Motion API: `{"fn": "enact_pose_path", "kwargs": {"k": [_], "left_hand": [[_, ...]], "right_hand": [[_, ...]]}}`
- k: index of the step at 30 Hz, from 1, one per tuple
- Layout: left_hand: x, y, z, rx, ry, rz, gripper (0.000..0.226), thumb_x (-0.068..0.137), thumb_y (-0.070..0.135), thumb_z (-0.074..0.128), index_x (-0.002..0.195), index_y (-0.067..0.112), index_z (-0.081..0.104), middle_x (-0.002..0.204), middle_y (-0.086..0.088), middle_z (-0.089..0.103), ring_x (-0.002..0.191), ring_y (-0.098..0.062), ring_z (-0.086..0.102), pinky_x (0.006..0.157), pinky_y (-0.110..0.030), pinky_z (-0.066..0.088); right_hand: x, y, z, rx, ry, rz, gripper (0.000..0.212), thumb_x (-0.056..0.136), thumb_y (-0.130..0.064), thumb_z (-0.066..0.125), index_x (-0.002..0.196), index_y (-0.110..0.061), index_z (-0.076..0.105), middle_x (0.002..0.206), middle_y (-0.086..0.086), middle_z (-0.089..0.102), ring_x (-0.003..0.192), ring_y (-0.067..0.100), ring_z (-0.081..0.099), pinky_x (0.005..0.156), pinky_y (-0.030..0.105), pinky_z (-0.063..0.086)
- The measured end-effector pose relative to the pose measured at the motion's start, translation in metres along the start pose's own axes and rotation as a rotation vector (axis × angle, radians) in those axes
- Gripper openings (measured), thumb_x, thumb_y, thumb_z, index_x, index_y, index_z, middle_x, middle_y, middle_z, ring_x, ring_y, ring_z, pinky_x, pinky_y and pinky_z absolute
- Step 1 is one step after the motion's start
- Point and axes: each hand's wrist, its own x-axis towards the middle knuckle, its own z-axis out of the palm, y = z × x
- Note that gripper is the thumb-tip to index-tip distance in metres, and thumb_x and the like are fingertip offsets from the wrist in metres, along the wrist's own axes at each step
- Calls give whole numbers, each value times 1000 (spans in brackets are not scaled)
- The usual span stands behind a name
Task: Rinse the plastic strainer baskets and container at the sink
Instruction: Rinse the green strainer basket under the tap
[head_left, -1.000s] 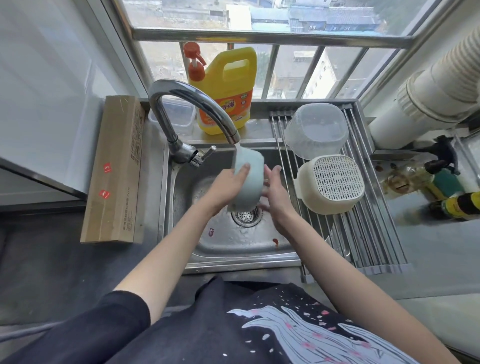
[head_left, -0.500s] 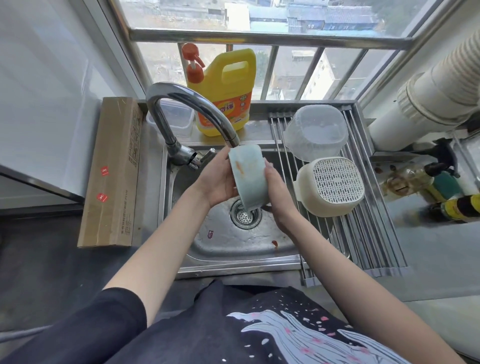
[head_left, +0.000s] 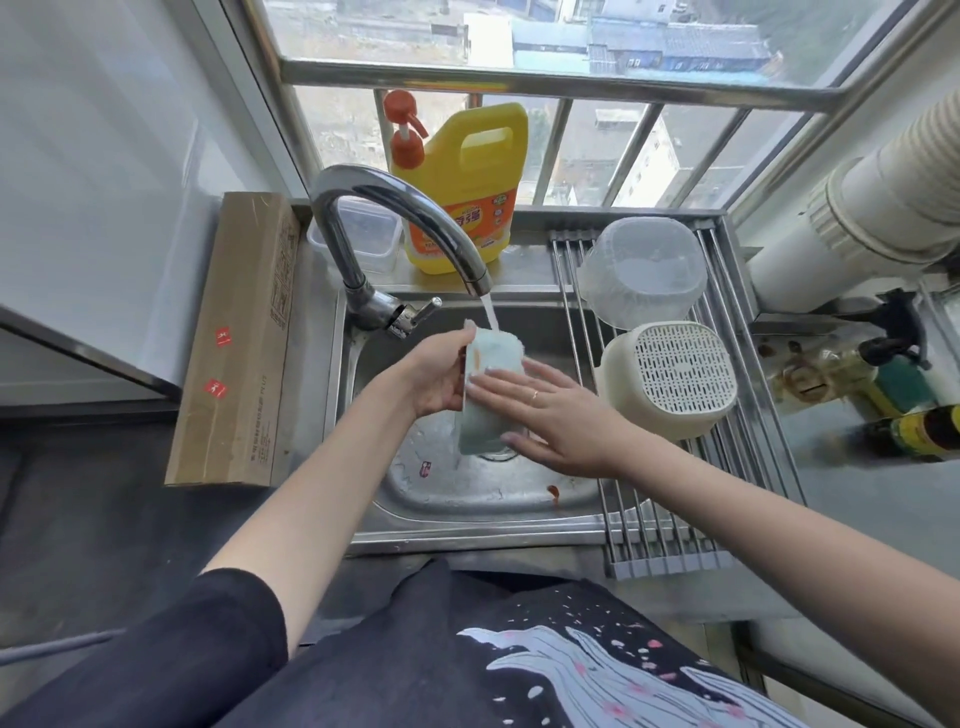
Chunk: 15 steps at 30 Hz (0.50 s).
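Pale blue container (head_left: 491, 395), rinse under way.
Left hand (head_left: 436, 379) grips it under the faucet (head_left: 400, 218); right hand (head_left: 550, 415) rubs flat-fingered. At 3 o'clock, cream strainer basket (head_left: 670, 379) and clear basket (head_left: 641, 270) drain, apparently done.

Hands: two. The left hand (head_left: 434, 376) and the right hand (head_left: 550, 410) meet on either side of the one pale blue container (head_left: 488, 395).

Strainer baskets: one, cream (head_left: 670, 376), upturned, just right of the right hand.

Clear plastic tubs: one (head_left: 641, 270), upturned, beyond the cream strainer basket.

Faucets: one (head_left: 395, 228), arching above the hands, with a single stream of water.

Sinks: one (head_left: 467, 499), beneath the hands.

Roll-up drying racks: one (head_left: 660, 535), right of the hands.

Detergent jugs: one, yellow (head_left: 462, 192), beyond the hands.

Lidded clear boxes: one (head_left: 369, 234), beyond the left hand.

Cardboard boxes: one, long (head_left: 236, 343), left of the left hand.

Bottles at far right: at least two (head_left: 919, 431); exact count cannot be told.
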Motion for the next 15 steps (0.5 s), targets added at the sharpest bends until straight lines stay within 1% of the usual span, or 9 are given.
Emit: {"fn": "enact_pose_path", "kwargs": {"k": [1,2,4,5,6,8,10,12,15], "left_hand": [[0,-1,0,34,-8,-5,50,102,47,21,100,18,62,84,-4,67,61,-14,64,57,-27,53],[-1,-2,1,46,-24,-8,48,102,46,23,102,18,62,87,-5,66,66,-16,65,62,-30,54],[-3,-3,2,12,-43,-7,47,102,43,25,101,15,62,90,-7,66,76,-20,64,72,-36,51],[-2,-4,3,-15,-41,-3,46,102,42,25,99,14,62,90,-8,66,77,-21,63,75,-36,51],[-1,-4,3,-42,-27,2,46,102,41,25,98,14,62,88,-7,66,75,-20,63,74,-35,51],[1,-5,2,-51,3,-4,48,102,44,24,97,16,63,79,-3,68,64,-14,65,61,-27,53],[0,-6,-2,12,-9,-22,53,101,48,21,97,17,63,74,1,70,56,-10,64,51,-20,51],[-3,-6,-2,67,-33,-16,56,101,50,18,96,18,63,72,2,69,56,-9,64,51,-20,51],[-6,-2,1,126,-10,24,57,100,53,18,98,19,63,81,-3,68,67,-14,64,59,-26,51]], "right_hand": [[3,2,-2,33,2,47,58,98,-46,24,151,-23,25,156,-4,27,144,8,18,120,38,2],[8,5,-5,90,19,145,62,96,-50,21,151,-22,26,155,-3,29,144,8,17,120,36,0],[17,11,-9,208,68,329,68,93,-52,16,149,-17,29,152,2,35,145,11,20,120,36,0],[18,10,-10,214,94,340,67,93,-50,17,149,-15,31,151,4,38,144,12,22,120,38,2],[17,5,-11,192,111,302,65,95,-48,19,149,-14,31,151,5,38,144,13,23,120,39,4],[11,-7,-5,142,89,137,59,98,-44,27,149,-15,30,153,3,33,144,14,23,120,40,8],[5,-17,2,137,74,17,56,98,-41,33,147,-15,35,151,3,36,143,15,26,119,38,13],[8,-13,1,154,138,37,48,99,-36,34,142,-19,45,146,-1,45,140,13,33,118,39,17],[18,-13,-2,254,284,188,45,98,-32,32,136,-20,54,140,-2,53,136,14,40,117,39,20]]}}
